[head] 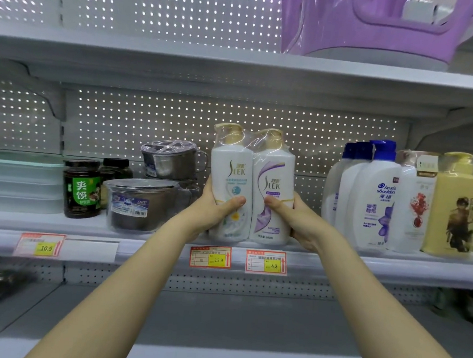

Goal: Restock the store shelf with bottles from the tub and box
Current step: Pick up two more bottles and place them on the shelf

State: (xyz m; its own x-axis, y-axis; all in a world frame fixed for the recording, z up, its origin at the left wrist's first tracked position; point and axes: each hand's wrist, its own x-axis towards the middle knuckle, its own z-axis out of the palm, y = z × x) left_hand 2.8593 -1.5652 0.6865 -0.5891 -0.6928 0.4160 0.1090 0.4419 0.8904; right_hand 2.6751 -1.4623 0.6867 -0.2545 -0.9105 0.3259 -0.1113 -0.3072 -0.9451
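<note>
The pack (251, 185) of two white bottles, wrapped together in clear plastic, is in the middle of the frame. It stands tall, with the pump tops up and the labels facing out. The left hand (216, 213) grips its left side, and the right hand (296, 221) grips its right side. Each thumb lies across the front of a bottle. Both hands are just as near, so the two of them share the load.

The bottom of the pack is at the front edge of the shelf (153, 250). I cannot tell if it is fully set down. I think the next move is a straight push back, away from the hands.

The shelf is flat and pale. The pack sits in a gap. The pots (145, 201) are just beside it on the left. The blue-cap bottles (372, 198) stand farther off on the right. There looks to be room behind it, up to the back wall (178, 114) with the little holes. The left hand is close to the pots, so it could bump them.
</note>
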